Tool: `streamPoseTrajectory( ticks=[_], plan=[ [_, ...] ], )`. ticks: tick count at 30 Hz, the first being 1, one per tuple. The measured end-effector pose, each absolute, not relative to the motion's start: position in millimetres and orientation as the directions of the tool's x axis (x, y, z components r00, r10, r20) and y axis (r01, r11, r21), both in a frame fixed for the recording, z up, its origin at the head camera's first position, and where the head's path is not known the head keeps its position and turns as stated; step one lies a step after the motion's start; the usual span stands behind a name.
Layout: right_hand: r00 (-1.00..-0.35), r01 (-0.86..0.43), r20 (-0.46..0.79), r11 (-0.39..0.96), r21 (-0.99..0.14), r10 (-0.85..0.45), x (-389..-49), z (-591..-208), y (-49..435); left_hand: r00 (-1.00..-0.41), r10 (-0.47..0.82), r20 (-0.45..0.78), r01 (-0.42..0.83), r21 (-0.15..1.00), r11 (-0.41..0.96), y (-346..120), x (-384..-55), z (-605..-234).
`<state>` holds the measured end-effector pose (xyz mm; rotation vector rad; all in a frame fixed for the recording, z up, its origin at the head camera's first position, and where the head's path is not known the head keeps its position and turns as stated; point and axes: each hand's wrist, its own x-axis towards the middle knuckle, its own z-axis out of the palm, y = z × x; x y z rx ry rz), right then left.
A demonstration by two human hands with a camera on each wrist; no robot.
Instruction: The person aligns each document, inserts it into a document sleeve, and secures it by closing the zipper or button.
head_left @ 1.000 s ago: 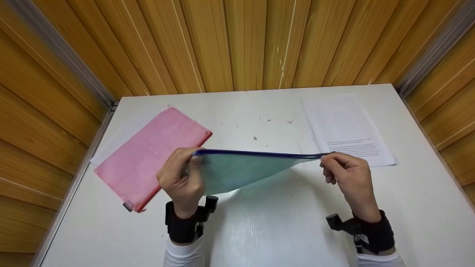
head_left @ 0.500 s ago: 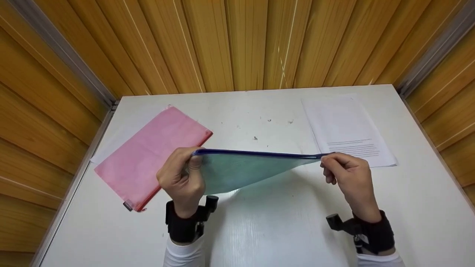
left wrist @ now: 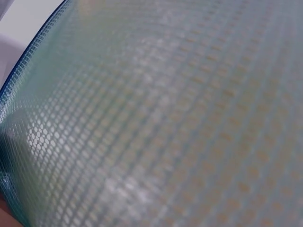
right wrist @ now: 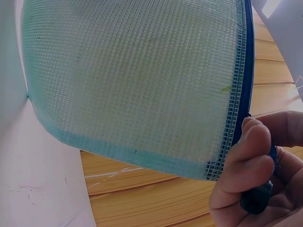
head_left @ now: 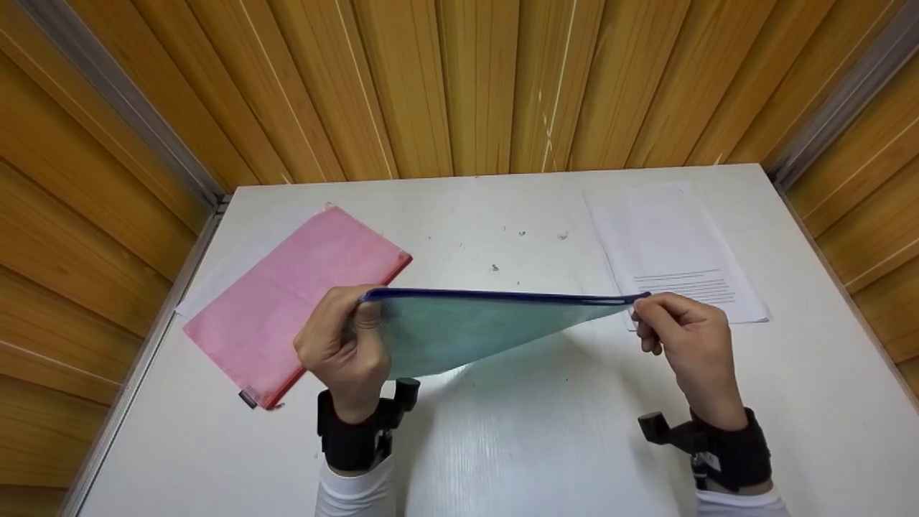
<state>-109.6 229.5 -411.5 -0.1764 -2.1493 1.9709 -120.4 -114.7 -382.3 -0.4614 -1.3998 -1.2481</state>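
Tautly, a green pouch (head_left: 467,330) spans the air above a white tabletop (head_left: 459,222), between left hand (head_left: 343,352) and right hand (head_left: 688,348).
The left curls round one end of the blue zipper (head_left: 495,296) and the right pinches the other, presumably to draw that edge straight while the rest sags below. A pink pouch (head_left: 294,287) lies flat at left, partly over paper (head_left: 233,258); lined sheets (head_left: 653,233) rest at right.

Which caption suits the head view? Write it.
Left hand and right hand hold a blue-zipped green mesh pouch above a white table.
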Motion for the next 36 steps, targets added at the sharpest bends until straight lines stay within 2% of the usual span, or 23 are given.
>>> streamPoseTrajectory(
  ticks=[11, 21, 36],
  plan=[
    [-0.958, -0.042, 0.069, 0.102, -0.994, 0.278, -113.2, -414.5, 238.6, -0.266, -0.407, 0.874, 0.836, 0.419, 0.353, -116.9, -119.8, -381.8],
    [-0.956, -0.053, 0.064, 0.045, -0.998, 0.288, -114.8, -415.2, 238.7, -0.273, -0.421, 0.865, 0.83, 0.433, 0.351, -116.7, -119.7, -380.9],
    [-0.955, -0.045, 0.062, 0.067, -0.997, 0.288, -114.5, -415.8, 242.3, -0.267, -0.42, 0.868, 0.832, 0.427, 0.354, -115.7, -120.3, -381.3]
  ],
)
